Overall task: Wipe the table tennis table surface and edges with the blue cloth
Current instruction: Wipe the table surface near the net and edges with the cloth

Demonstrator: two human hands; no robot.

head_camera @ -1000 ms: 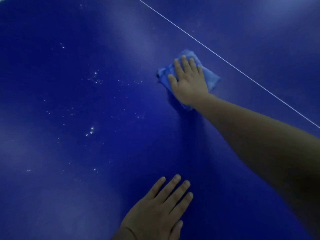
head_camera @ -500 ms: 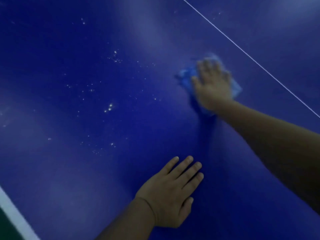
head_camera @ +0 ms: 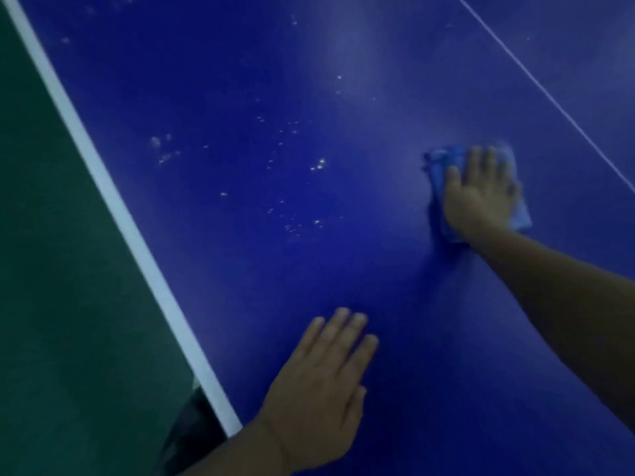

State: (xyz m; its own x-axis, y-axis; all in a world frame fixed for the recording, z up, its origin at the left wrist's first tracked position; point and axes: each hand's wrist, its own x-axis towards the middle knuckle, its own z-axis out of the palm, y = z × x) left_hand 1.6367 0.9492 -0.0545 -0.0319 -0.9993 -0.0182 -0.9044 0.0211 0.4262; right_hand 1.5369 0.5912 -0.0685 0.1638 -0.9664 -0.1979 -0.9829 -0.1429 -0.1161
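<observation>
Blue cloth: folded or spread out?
Folded: the blue cloth is a compact pad under the flat right hand, layered creases at its left edge.

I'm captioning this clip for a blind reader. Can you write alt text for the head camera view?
A person's right hand presses a blue cloth flat on a blue table tennis table, near a thin white line. The left hand rests flat nearer the camera; whitish specks dot the surface between cloth and white edge.

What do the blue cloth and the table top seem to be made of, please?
The blue cloth looks like soft, matte fabric, perhaps microfibre: it bunches under the right hand. The table top seems a hard painted board, semi-gloss: it reflects pale light patches.
</observation>
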